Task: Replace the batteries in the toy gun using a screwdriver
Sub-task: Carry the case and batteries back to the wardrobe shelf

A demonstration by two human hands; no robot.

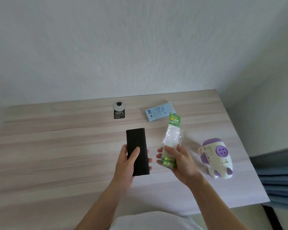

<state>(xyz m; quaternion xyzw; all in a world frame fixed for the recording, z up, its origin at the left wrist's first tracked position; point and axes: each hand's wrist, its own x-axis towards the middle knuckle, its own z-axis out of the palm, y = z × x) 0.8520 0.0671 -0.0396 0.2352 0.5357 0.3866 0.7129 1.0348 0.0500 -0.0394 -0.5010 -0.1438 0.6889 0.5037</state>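
Observation:
My left hand [129, 161] grips a long black rectangular case [136, 146] above the middle of the table, thumb across its top face. My right hand [178, 159] holds a clear plastic battery pack [171, 138] with a green header card; green batteries show at its lower end between my fingers. The white and purple toy gun [217, 158] lies on the table to the right of my right hand, apart from it. No screwdriver is in sight.
A light wooden table [56, 146] stands against a white wall. A blue packet [160, 112] lies at the back. A cable grommet with a black sticker [119, 110] sits near the back edge. Grey-blue fabric [279, 176] hangs past the table's right edge.

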